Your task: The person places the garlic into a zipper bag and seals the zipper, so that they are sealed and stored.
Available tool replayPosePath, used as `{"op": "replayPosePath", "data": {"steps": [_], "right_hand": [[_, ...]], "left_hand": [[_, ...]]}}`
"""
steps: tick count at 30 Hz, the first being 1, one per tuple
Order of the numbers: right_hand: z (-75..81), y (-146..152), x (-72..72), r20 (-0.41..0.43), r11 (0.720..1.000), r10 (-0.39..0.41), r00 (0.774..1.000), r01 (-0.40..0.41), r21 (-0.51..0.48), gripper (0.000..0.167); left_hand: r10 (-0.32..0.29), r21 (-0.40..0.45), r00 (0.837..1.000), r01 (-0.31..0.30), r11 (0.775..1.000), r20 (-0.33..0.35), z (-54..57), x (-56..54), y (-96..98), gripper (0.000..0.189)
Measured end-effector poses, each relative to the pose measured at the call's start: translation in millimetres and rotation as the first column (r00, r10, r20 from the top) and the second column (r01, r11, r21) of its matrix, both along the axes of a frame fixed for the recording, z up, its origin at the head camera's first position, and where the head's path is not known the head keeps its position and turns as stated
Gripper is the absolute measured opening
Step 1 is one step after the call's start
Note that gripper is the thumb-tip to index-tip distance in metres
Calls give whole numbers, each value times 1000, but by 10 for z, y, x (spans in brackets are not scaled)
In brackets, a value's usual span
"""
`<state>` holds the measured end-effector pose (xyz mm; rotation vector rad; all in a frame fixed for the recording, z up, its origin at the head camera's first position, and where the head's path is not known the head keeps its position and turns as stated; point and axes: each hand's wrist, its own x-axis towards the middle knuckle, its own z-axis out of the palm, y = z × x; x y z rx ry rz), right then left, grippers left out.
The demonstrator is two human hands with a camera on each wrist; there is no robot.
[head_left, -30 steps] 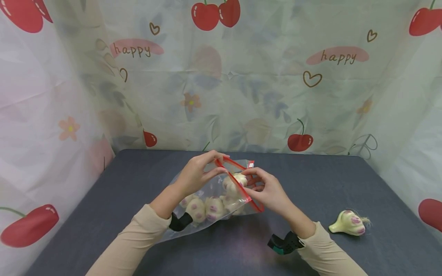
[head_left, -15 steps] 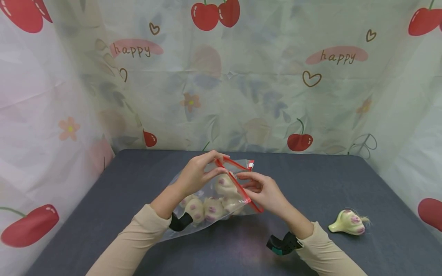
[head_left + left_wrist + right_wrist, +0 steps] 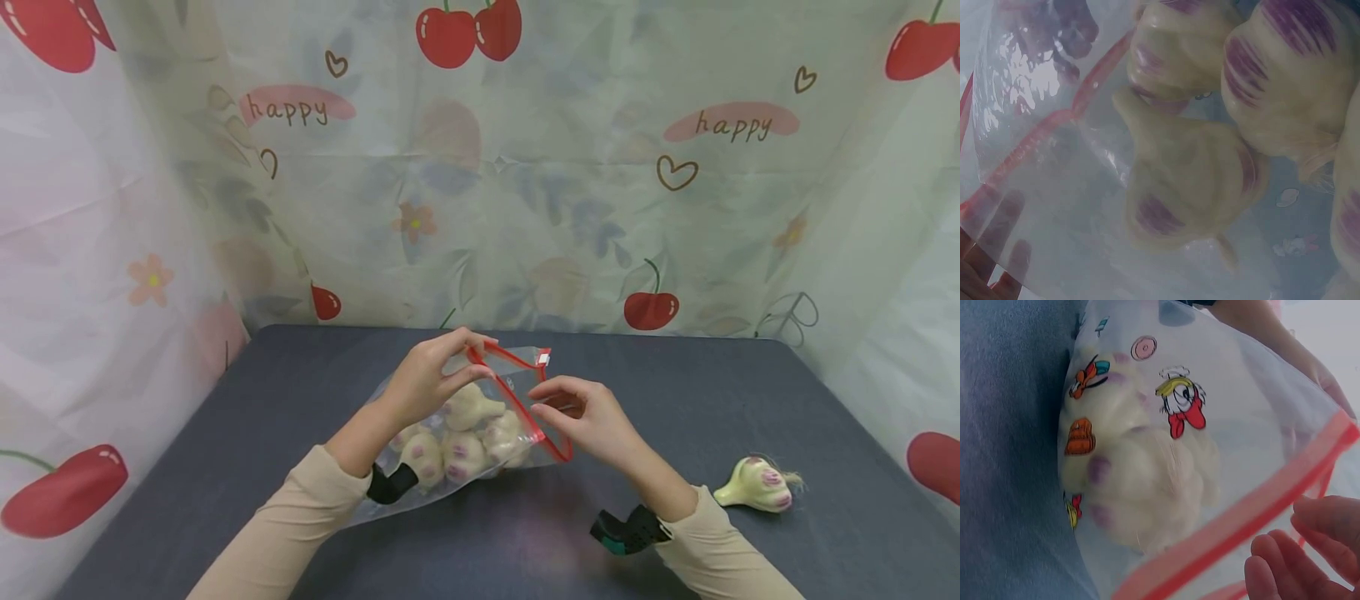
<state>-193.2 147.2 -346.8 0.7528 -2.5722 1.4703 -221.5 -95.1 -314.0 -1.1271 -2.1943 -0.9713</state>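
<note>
A clear zip bag (image 3: 517, 407) with a red-edged mouth holds several garlic bulbs (image 3: 462, 457), white with purple streaks. My left hand (image 3: 427, 377) pinches the mouth's upper edge, keeping it parted. Just outside the opening hovers my right hand (image 3: 592, 418), fingers loosely bent and nothing between them. Inside, one garlic bulb (image 3: 1188, 181) lies with its stem toward the mouth, seen through the plastic in the left wrist view. The right wrist view has the right fingers (image 3: 1329, 519) beside the red strip (image 3: 1241, 525); cartoon prints cover the bag.
Another garlic bulb (image 3: 757, 485) lies on the dark table (image 3: 675, 392) at the right, its roots pointing right. A cherry-printed curtain (image 3: 525, 208) encloses the back and sides. Each wrist wears a black camera band (image 3: 630, 531).
A garlic bulb near the mouth has moved left and down into the bag, out of my right hand. That hand has drawn back to the right; the left hand stays put.
</note>
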Motion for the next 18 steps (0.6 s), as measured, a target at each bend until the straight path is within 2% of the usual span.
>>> {"op": "replayPosePath", "data": {"steps": [6, 14, 18], "right_hand": [[9, 139, 5, 16, 999, -46, 999, 45, 3, 19], [37, 331, 11, -28, 991, -129, 991, 130, 34, 19], [44, 399, 16, -45, 989, -146, 988, 147, 31, 19]], "left_hand": [[7, 2, 1000, -7, 1000, 2, 3, 9, -5, 26], [13, 7, 1000, -13, 1000, 0, -13, 0, -8, 25], [13, 7, 1000, -13, 1000, -5, -13, -5, -5, 26]]}}
